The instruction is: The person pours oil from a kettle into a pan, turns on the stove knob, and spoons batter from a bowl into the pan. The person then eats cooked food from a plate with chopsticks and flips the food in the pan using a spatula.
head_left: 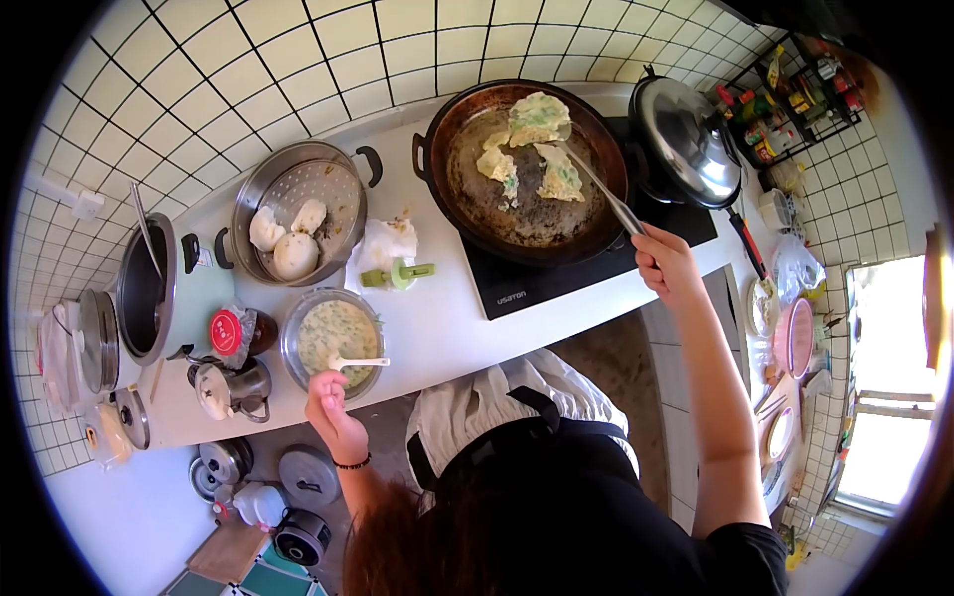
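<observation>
My right hand (666,263) is closed around the handle of a metal spatula (608,197), whose far end is among pieces of green-flecked pancake (540,121) in a large dark pan (467,214). My left hand (336,412), with a dark bracelet at the wrist, is beside the near rim of a bowl (290,343) of pale batter with green bits (333,328). A white spoon (363,362) lies across that bowl close to my fingertips. The fingers of my left hand are curled; what they hold, if anything, is too small to make out.
A steamer pot (348,184) with white buns stands behind the bowl. At the left are a deep pot (189,288), a red-lidded jar (227,331) and a metal pot (243,385). A lidded wok (686,139) sits right of the pan, near a bottle rack (795,99).
</observation>
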`<state>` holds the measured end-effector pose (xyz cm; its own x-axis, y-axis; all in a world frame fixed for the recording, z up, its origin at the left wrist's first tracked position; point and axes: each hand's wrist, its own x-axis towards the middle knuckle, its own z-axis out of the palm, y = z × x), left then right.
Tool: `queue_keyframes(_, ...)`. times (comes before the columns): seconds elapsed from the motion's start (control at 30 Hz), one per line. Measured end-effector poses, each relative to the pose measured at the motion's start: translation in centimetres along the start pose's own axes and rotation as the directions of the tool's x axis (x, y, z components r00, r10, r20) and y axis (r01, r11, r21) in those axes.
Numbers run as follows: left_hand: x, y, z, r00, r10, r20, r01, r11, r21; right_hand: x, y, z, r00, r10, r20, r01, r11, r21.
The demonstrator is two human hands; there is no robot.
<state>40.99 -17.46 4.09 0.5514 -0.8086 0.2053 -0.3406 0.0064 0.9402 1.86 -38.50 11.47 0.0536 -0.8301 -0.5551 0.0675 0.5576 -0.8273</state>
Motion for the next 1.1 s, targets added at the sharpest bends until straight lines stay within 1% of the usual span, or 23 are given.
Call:
queue_keyframes(0.13, -0.2, 0.3, 1.0, 1.000, 0.024, 0.015, -0.024, 1.000, 0.001, -1.7, -1.6, -1.8, 0.998, -0.065, -0.012, 0.065, 0.998, -0.015)
queue_keyframes(0.27, -0.5, 0.8, 1.7, 1.000, 0.021, 0.012, -0.021, 1.000, -0.005, -2.2, -3.1, -3.3, 0.983, -0.177, -0.042, 0.172, 0.981, -0.093)
queue_keyframes(0.37, -0.8, 1.1, 2.2, 1.000, 0.014, -0.006, -0.014, 1.000, 0.011, -1.1, -3.6, -3.3, 0.955, -0.282, -0.089, 0.255, 0.938, -0.236)
queue_keyframes(0.4, -0.9, 1.2, 2.3, 1.000, 0.014, -0.014, -0.014, 1.000, 0.021, -0.3, -3.8, -3.9, 0.958, -0.279, -0.066, 0.239, 0.904, -0.354)
queue_keyframes(0.43, -1.1, 1.3, 2.3, 1.000, 0.014, -0.023, -0.013, 0.999, 0.030, 1.4, -2.9, -4.1, 0.833, -0.553, -0.021, 0.439, 0.684, -0.583)
queue_keyframes(0.47, -1.2, 1.3, 2.4, 0.999, 0.012, -0.031, -0.011, 0.999, 0.040, 3.5, -1.4, -4.2, 0.642, -0.760, 0.096, 0.547, 0.367, -0.753)
queue_keyframes(0.5, -1.4, 1.5, 2.3, 0.999, 0.010, -0.038, -0.008, 0.999, 0.041, 4.5, -0.6, -4.0, 0.415, -0.869, 0.269, 0.546, 0.002, -0.838)
queue_keyframes(0.53, -1.6, 1.6, 2.3, 0.999, 0.007, -0.044, -0.005, 0.999, 0.044, 4.4, -0.2, -2.8, 0.534, -0.828, 0.171, 0.463, 0.117, -0.878)
queue_keyframes(0.57, -1.8, 1.6, 2.2, 0.999, 0.004, -0.048, -0.002, 0.999, 0.046, 5.2, 0.5, -2.4, 0.569, -0.795, 0.209, 0.347, 0.001, -0.938)
queue_keyframes(0.63, -2.4, 1.5, 1.9, 0.998, -0.004, -0.063, 0.009, 0.997, 0.072, 6.2, 1.7, -1.3, 0.711, -0.680, 0.182, 0.069, -0.190, -0.979)
queue_keyframes(0.67, -2.5, 1.4, 1.8, 0.997, -0.007, -0.072, 0.013, 0.996, 0.083, 7.1, 2.7, -1.7, 0.611, -0.726, 0.315, 0.116, -0.311, -0.943)
queue_keyframes(0.77, -3.0, 1.2, 1.3, 0.995, 0.003, -0.101, 0.007, 0.996, 0.092, 7.5, 3.7, -2.1, 0.643, -0.709, 0.290, 0.072, -0.321, -0.944)
queue_keyframes(0.8, -3.1, 1.2, 1.2, 0.995, -0.007, -0.103, 0.017, 0.995, 0.095, 7.5, 3.6, -2.3, 0.612, -0.730, 0.304, 0.071, -0.332, -0.941)
queue_keyframes(0.9, -3.3, 1.3, 1.1, 0.994, -0.021, -0.106, 0.032, 0.994, 0.103, 7.0, 2.1, -2.6, 0.574, -0.769, 0.282, 0.094, -0.281, -0.955)
queue_keyframes(0.97, -3.2, 1.4, 1.1, 0.995, -0.019, -0.103, 0.030, 0.994, 0.103, 5.7, 0.3, -3.1, 0.618, -0.767, 0.172, 0.286, 0.015, -0.958)
queue_keyframes(1.03, -3.2, 1.4, 1.0, 0.994, -0.007, -0.107, 0.019, 0.994, 0.107, 3.7, -1.7, -4.0, 0.767, -0.642, -0.016, 0.192, 0.253, -0.948)
queue_keyframes(1.1, -3.2, 1.4, 0.9, 0.994, -0.009, -0.107, 0.021, 0.994, 0.106, 4.6, -1.9, -9.1, 0.786, -0.616, 0.053, 0.254, 0.243, -0.936)
